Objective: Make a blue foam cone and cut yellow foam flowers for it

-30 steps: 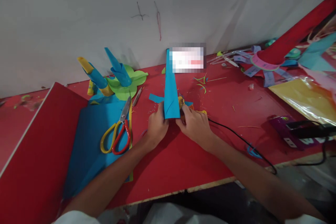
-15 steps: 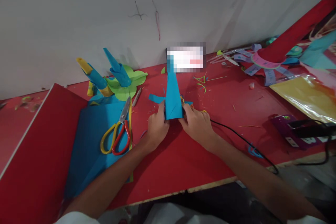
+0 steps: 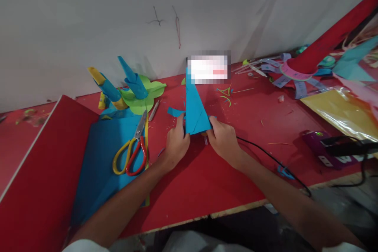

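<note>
Blue paper: a tapered blue paper piece (image 3: 195, 112) stood near the middle of the red bench (image 3: 206, 173), narrow end pointing far, wide end near.
Left hand: the left hand (image 3: 176, 144) pinched the near left corner of the piece, fingers closed on it.
Right hand: the right hand (image 3: 223, 140) gripped the near right corner, fingers likewise closed on the paper.
Doing it well: probably both corners should be kept level and the edges matched, with even pressure, so that the fold stayed straight.
Nearby: scissors (image 3: 132, 147) lay on a blue sheet (image 3: 100, 165) at left; a black cable (image 3: 271, 161) ran right.
</note>
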`<state>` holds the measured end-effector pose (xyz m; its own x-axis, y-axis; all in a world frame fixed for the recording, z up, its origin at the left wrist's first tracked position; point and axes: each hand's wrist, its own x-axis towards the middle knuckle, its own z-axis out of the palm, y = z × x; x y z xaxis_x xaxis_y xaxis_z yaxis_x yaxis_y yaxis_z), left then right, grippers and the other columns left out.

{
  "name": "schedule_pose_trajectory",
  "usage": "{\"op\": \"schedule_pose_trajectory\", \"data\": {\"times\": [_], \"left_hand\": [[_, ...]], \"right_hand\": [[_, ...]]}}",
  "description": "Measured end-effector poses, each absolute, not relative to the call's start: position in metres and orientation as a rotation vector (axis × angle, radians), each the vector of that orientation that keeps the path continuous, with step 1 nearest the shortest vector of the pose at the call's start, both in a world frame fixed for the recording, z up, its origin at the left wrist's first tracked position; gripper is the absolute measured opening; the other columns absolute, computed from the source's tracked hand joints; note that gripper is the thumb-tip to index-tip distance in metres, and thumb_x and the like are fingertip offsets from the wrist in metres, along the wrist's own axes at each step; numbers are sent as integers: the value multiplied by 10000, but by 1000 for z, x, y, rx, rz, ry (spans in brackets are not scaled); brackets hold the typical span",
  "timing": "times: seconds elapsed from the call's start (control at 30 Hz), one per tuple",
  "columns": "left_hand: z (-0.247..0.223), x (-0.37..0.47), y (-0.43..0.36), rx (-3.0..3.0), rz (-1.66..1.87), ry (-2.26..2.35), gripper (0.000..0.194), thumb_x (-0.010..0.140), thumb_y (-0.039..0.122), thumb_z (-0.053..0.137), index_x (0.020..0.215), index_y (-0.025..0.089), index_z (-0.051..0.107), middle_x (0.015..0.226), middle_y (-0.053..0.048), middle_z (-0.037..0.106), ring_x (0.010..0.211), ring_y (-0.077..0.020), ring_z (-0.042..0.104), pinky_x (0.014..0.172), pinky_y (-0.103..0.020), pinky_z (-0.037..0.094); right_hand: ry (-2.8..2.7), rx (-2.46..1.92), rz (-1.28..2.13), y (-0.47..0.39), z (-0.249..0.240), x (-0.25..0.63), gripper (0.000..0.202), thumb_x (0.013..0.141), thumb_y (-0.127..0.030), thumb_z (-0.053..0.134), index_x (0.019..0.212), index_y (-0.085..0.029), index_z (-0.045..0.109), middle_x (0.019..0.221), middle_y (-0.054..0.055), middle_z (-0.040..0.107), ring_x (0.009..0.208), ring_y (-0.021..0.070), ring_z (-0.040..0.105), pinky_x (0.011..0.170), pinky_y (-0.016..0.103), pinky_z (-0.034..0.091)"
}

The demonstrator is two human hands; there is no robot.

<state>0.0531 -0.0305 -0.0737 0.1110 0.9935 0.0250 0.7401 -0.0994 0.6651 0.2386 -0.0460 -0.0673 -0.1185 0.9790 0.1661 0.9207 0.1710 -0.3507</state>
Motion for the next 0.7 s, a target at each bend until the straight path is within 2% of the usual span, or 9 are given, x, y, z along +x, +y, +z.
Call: {"op": "schedule_pose_trajectory", "data": {"times": [0.27,0.4,0.53,0.63,0.7], "left_hand": [[-78,52,-31,1947,700,1668,728,876,154,513,1599,177,433,1121,-153,789,996,-361,766,918,-465,562],[-82,51,-30,1961,738,1637,757,872,199,573,1610,176,403,1048,-143,797,930,-368,769,840,-442,560],[-83,50,-31,1949,763,1571,774,925,324,628,1637,195,353,1037,-133,809,930,-374,778,793,-423,547],[-84,50,-31,1877,823,1446,797,963,447,664,1654,229,334,1035,-105,806,909,-326,775,781,-389,544],[-85,50,-30,1813,859,1342,876,934,533,729,1659,242,332,1052,-90,790,882,-280,755,774,-361,542]], "right_hand": [[-2068,-1744,187,-45,-72,240,307,983,-184,412,1158,-148,662,783,87,753,622,214,636,595,328,256],[-2054,-1741,162,-45,-74,240,261,959,-186,456,1111,-164,667,798,89,763,633,213,644,597,334,243],[-2061,-1763,166,-45,-75,240,245,960,-196,486,1123,-163,666,838,101,780,657,226,656,603,340,237],[-2065,-1787,188,-44,-74,241,219,964,-200,504,1111,-162,661,852,109,781,670,232,654,605,339,236],[-2054,-1816,185,-43,-74,244,206,949,-176,501,1081,-162,658,849,112,774,667,232,645,604,340,232]]}}
